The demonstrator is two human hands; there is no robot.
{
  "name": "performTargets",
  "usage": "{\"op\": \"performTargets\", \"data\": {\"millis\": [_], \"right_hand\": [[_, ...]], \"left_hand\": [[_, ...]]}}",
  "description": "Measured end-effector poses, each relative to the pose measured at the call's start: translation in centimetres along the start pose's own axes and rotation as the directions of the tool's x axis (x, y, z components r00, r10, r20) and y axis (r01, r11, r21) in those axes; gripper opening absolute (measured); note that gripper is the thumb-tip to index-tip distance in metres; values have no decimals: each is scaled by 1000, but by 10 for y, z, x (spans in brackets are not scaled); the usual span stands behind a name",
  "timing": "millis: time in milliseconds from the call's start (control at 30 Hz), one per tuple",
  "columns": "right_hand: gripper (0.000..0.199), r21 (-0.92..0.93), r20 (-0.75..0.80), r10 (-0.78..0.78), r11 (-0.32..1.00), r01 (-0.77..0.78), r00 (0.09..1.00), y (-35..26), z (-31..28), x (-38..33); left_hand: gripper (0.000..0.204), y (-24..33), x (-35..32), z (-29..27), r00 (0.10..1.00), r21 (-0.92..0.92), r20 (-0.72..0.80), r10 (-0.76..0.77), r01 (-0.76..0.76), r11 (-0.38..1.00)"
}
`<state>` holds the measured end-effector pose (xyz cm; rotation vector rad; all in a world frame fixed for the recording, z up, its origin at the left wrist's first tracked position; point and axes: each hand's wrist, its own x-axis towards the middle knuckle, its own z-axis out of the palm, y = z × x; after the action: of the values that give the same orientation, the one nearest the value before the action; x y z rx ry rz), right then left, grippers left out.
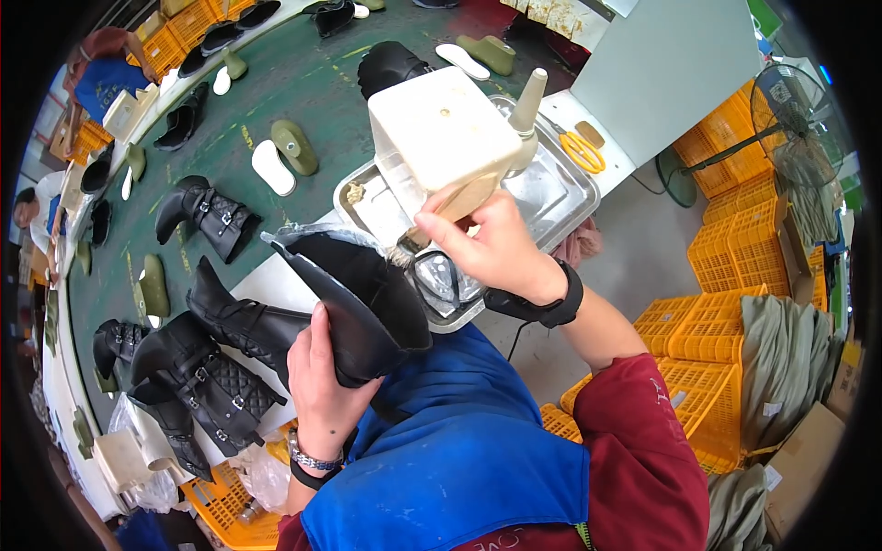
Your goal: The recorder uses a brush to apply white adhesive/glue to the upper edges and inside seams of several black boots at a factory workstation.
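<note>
My left hand (317,386) is closed around the shaft of a black boot (354,312), thumb on its outer side. The boot's wide opening faces up, with a pale strip along the rim. My right hand (496,246) pinches the wooden handle of a flat brush (473,195). Its bristles point down at the boot's rim; whether they touch it I cannot tell. Close by, a white plastic container (446,124) stands in a metal tray (579,197), beside a narrow-spouted bottle (528,106).
Several black buckled boots (216,390) lie to the left. The green conveyor belt (322,92) carries olive shoe lasts (294,147) and white insoles (273,168). Yellow-handled scissors (582,152) lie beyond the tray. Orange crates (726,248) and a fan (795,124) stand right. People work at far left.
</note>
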<state>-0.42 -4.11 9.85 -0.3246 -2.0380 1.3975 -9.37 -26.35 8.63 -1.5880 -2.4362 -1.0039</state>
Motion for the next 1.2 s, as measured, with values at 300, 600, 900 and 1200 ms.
{"op": "performTargets", "data": {"millis": [300,600,900,1200], "right_hand": [[15,273,-20,203,943,-190,979,9,12,-17],[11,46,-168,-70,996,79,983,13,22,-2],[8,112,-235,-147,978,177,961,-1,27,-6],[10,89,101,-23,996,14,995,-7,18,-14]], "left_hand": [[101,-1,0,-6,998,-51,-34,-44,42,998],[100,-1,-1,-7,999,-57,5,-39,39,998],[99,-2,0,-13,998,1,-30,-57,57,998],[95,-11,-3,-12,983,149,-183,-14,42,988]]}}
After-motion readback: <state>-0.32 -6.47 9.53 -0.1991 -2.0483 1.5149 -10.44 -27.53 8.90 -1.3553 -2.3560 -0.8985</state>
